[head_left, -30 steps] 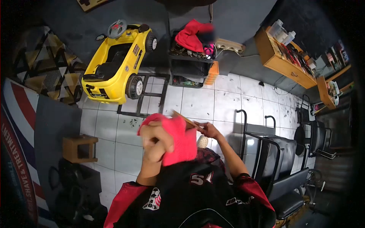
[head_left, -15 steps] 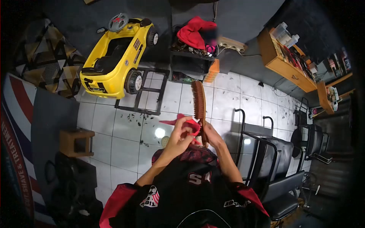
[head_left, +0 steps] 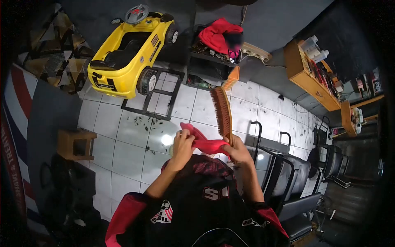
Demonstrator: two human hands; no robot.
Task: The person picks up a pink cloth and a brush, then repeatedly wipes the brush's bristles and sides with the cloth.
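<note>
In the head view a long brown brush (head_left: 224, 113) stands upright, its dark bristles facing left. My right hand (head_left: 241, 152) is closed round the lower end of its wooden handle. One end of a red cloth (head_left: 209, 145) also meets the fingers of that hand. Pinched at the cloth's other end is my left hand (head_left: 183, 147), so the cloth stretches between both hands in front of the black and red shirt (head_left: 185, 197). The right fingers partly hide the handle's end.
Ahead left, a yellow toy car (head_left: 127, 53) rests by a black metal frame (head_left: 158, 114) on white tiles with dark hair clippings. A wooden stool (head_left: 76, 144) is at left. Black chairs (head_left: 290, 177) stand at right, below a wooden shelf (head_left: 308, 78).
My left hand has moved left, away from the right, and the bunched red cloth is now stretched between them. The brush has shifted slightly right with my right hand.
</note>
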